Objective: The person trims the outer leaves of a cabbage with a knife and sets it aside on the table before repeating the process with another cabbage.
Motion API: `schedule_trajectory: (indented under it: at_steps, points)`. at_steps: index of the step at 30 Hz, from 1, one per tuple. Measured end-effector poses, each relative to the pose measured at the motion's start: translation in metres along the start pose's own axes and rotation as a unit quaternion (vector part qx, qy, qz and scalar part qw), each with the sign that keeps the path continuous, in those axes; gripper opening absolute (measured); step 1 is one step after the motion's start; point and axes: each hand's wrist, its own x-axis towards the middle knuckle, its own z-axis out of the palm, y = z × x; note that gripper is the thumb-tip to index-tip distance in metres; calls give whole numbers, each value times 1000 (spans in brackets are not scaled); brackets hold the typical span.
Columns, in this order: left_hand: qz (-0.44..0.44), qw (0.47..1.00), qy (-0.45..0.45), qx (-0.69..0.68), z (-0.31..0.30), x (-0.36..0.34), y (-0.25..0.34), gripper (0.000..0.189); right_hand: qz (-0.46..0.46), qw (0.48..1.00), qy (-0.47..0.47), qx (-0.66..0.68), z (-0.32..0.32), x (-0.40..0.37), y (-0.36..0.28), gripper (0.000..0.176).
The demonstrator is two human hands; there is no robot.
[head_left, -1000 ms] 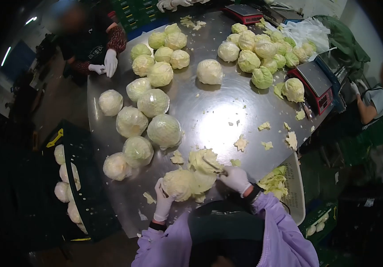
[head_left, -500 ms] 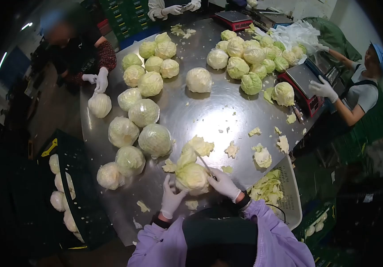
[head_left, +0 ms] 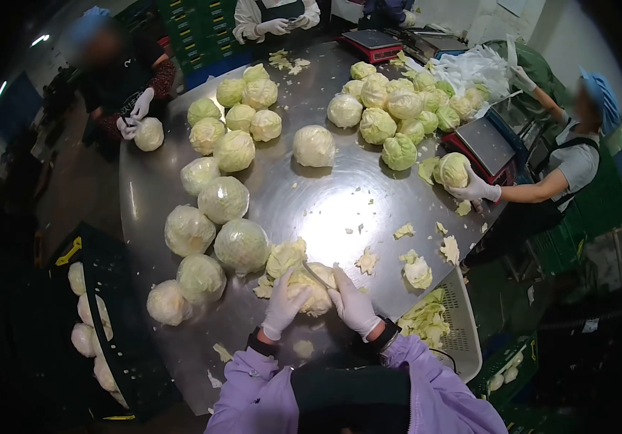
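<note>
A pale cabbage (head_left: 314, 293) rests on the metal table in front of me, between both gloved hands. My left hand (head_left: 282, 307) is curled against its left side, thumb toward the top. My right hand (head_left: 355, 302) presses on the right side and grips a knife, whose narrow blade (head_left: 316, 274) lies across the cabbage's top; the handle is hidden in the glove. A loose outer leaf (head_left: 286, 255) lies just behind the cabbage.
Wrapped cabbages (head_left: 242, 246) stand on the left, with unwrapped ones (head_left: 403, 103) at the far right. A white basket (head_left: 468, 325) of leaves is at the right edge. One co-worker handles a cabbage near a red scale (head_left: 502, 172); another holds one at left.
The blade has moved onto the cabbage's top, and the leaf has come away behind it. My left hand is higher on its side. The right co-worker has taken hold of a cabbage.
</note>
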Motion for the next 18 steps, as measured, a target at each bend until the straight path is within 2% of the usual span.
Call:
schedule_trajectory:
  at_steps: [5,9,11,13,16,17,18]
  points:
    - [-25,999,-10,-40,-2,3,3,71,-50,999,-9,-9,-3,6,0,52]
    - [-18,1000,10,-4,-2,5,22,70,-3,999,-9,-45,-2,16,1,46]
    - [-24,1000,10,-7,1,6,28,70,-12,998,62,-17,3,27,18,37]
    - [-69,997,8,39,5,5,31,68,-17,997,73,17,0,35,25,34]
    - [-41,999,-10,33,1,11,12,73,-66,990,118,44,5,42,49,32]
    - [-39,999,-12,34,-5,12,0,73,85,985,69,134,0,43,54,33]
    - [-23,997,-62,-26,-16,11,-14,75,230,948,18,220,-6,44,61,34]
